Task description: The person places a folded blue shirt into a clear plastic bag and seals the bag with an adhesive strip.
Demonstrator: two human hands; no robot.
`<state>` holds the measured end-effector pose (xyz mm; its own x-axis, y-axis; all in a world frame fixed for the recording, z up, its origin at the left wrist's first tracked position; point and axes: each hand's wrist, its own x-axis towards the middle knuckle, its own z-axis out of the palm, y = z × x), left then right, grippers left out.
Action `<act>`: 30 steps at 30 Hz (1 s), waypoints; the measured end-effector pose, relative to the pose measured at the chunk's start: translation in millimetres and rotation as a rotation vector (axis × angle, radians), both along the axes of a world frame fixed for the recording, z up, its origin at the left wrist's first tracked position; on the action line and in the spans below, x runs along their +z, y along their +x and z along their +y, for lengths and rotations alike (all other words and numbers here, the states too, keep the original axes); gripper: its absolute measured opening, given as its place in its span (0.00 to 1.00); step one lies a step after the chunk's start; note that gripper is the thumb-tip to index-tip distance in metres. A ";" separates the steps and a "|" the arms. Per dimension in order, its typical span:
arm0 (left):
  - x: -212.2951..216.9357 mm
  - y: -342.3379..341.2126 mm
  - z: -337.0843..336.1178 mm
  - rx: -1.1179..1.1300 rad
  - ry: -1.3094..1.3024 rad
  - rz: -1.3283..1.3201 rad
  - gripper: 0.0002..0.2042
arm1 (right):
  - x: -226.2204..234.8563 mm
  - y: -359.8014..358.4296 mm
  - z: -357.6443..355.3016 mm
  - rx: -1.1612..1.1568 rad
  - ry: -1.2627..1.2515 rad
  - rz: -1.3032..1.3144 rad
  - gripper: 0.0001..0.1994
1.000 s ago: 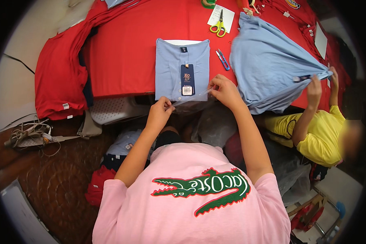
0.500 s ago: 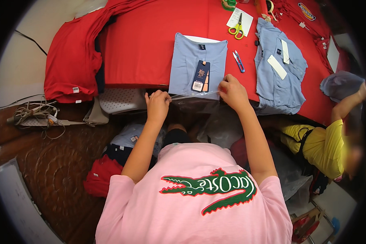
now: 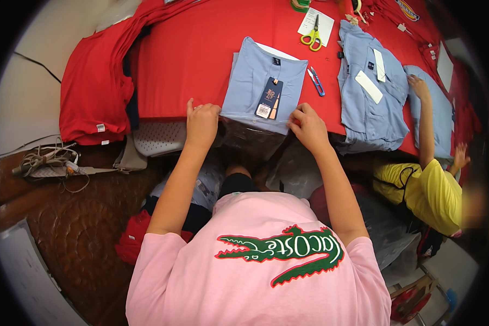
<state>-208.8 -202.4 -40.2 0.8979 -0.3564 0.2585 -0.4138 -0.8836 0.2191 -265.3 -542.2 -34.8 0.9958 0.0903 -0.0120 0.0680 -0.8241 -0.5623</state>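
A folded light-blue shirt (image 3: 244, 87) lies slightly turned in a clear plastic bag (image 3: 255, 138) at the front edge of the red-covered table. A dark hang tag (image 3: 269, 98) with a white label rests on the shirt, and pale card shows behind its neckline. At the bag's near left corner, my left hand (image 3: 202, 125) has its fingers bent and drawn together on the plastic. My right hand (image 3: 308, 127) pinches the near right corner. Loose clear plastic hangs over the table edge between my hands.
Thread snips (image 3: 316, 82) and yellow-handled scissors (image 3: 312, 39) lie beyond the shirt. Light-blue garments (image 3: 372, 103) with white tags are stacked to the right, red garments (image 3: 92, 89) to the left. At far right, a co-worker in yellow (image 3: 426, 190) handles another blue garment (image 3: 437, 108).
The bagged shirt has turned clockwise, its near left corner shifting away from me. My left hand has moved left and farther off. The co-worker's blue garment now lies flat on the table.
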 end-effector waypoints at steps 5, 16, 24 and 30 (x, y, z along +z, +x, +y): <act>31.8 16.7 -6.5 0.042 0.023 0.337 0.08 | -2.7 -2.3 0.0 -0.024 0.031 0.001 0.10; 22.7 25.6 -20.2 0.055 -0.004 0.169 0.09 | -1.1 -1.9 -2.5 0.040 0.134 -0.044 0.07; 20.4 -9.5 -49.3 -0.493 -0.275 0.137 0.16 | -10.1 -2.4 -1.8 0.004 0.150 -0.096 0.08; 3.7 -17.0 -44.4 -0.478 -0.206 0.209 0.09 | -4.3 -5.5 -8.0 0.046 0.130 -0.133 0.07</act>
